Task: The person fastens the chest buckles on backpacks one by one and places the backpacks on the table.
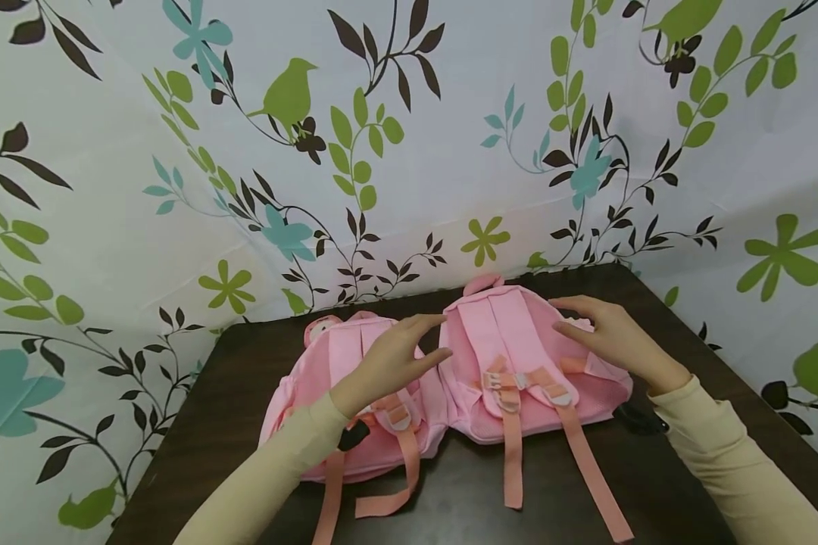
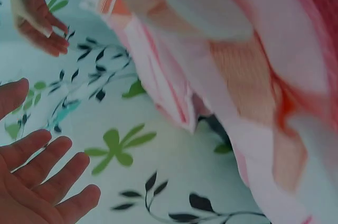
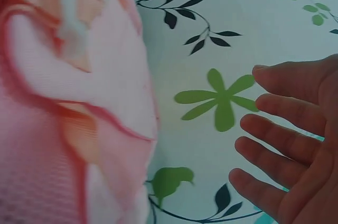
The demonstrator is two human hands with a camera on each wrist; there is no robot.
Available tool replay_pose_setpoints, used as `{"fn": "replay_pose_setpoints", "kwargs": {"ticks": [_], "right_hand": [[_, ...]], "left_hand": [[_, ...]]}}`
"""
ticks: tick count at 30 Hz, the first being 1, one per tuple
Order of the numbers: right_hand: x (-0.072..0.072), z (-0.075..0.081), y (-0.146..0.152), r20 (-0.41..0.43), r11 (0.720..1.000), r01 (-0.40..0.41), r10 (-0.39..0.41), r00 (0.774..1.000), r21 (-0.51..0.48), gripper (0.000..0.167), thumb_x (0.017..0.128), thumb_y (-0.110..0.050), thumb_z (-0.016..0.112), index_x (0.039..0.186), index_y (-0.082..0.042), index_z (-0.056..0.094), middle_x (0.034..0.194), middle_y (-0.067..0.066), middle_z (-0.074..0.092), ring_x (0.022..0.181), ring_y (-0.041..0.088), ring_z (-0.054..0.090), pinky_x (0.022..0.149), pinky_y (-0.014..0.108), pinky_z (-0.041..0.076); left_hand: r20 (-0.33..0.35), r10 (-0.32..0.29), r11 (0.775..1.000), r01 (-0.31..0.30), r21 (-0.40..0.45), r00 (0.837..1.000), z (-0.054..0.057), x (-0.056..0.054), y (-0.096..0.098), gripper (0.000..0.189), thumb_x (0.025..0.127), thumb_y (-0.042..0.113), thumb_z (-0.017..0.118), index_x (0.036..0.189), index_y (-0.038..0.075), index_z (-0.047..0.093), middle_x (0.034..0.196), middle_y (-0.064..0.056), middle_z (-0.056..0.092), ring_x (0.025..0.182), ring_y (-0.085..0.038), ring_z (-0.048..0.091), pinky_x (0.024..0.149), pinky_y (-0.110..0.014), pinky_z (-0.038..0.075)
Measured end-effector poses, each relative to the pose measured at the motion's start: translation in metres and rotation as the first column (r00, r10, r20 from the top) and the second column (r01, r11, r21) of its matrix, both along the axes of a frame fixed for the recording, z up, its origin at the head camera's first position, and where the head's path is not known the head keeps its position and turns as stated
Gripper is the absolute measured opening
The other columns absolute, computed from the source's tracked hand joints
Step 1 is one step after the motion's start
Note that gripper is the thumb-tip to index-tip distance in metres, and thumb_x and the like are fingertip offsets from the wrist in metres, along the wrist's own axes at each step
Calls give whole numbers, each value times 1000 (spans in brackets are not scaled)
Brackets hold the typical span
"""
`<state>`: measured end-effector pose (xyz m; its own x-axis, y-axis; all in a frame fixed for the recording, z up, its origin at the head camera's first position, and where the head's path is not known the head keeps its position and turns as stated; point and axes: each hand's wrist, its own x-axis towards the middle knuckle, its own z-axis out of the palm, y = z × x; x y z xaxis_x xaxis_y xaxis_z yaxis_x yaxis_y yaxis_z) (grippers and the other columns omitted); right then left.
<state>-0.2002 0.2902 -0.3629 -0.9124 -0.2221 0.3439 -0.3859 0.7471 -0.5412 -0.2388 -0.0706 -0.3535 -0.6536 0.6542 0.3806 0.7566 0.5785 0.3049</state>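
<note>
1. Desk: The dark desk (image 1: 463, 499) lies beneath the fingers of both hands. We use it to carry the load, so that neither bag needs lifting to be steadied.
2. Backpacks: The right backpack (image 1: 511, 333) lies between the left and right fingers, shoulder straps facing up. The left backpack (image 1: 313, 378) lies below the left fingers and forearm, just beside the other; their inner sides appear to meet. We judge it best to handle one bag at a time, lest the neighbour be dragged along.
3. Hands: The left hand (image 1: 390, 359) and the right hand (image 1: 610, 333) have their fingers spread wide, holding nothing. Both wrist views show a gap between fingers and fabric. If a grip is wanted, we should set the fingers on opposite sides of one bag and close evenly; the soft body will probably fold under one-sided pressure.
4. Webbing: The loose webbing straps (image 1: 593, 473) trail from the bags to the near side of the fingers. We should check that none is caught beneath a bag.
5. Buckle: The pale buckle (image 1: 520, 381) sits between the two sets of fingers. We advise against gripping here; the webbing could slip.
</note>
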Motion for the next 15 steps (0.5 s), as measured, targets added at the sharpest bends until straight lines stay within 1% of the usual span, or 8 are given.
{"fn": "replay_pose_setpoints", "kwargs": {"ticks": [4, 7, 11, 15], "right_hand": [[1, -11, 0, 31, 1000, -20, 20, 999, 0, 47, 96, -21, 71, 135, 3, 60, 135, 27, 59, 127, 48, 51, 98, 68, 41], [2, -20, -1, 46, 999, -54, 54, 997, 4, 46, 94, -18, 73, 133, 3, 61, 133, 27, 60, 126, 49, 51, 98, 68, 42], [1, -34, -5, 79, 994, -108, 108, 991, -6, 44, 91, -11, 75, 131, 3, 63, 130, 24, 63, 124, 47, 55, 97, 65, 44], [-2, -47, -11, 114, 984, -177, 177, 978, -9, 44, 89, -13, 76, 128, 4, 64, 126, 21, 65, 120, 44, 58, 96, 61, 47]], "left_hand": [[-51, -56, 995, 51, -80, 997, -6, -4, 16, 55, 96, 40, 69, 141, 10, 56, 133, -8, 62, 121, -22, 60, 100, -39, 50], [-74, -88, 986, 76, -149, 993, -13, -4, 26, 53, 96, 39, 69, 139, 10, 58, 131, -8, 64, 118, -23, 61, 100, -38, 50], [-78, -125, 970, 106, -218, 989, -24, -3, 38, 51, 96, 39, 69, 137, 10, 60, 129, -7, 65, 119, -22, 61, 102, -36, 48], [-36, -147, 957, 133, -256, 988, -33, 0, 48, 51, 97, 41, 67, 137, 10, 61, 126, -5, 67, 117, -19, 63, 100, -33, 49]]}}
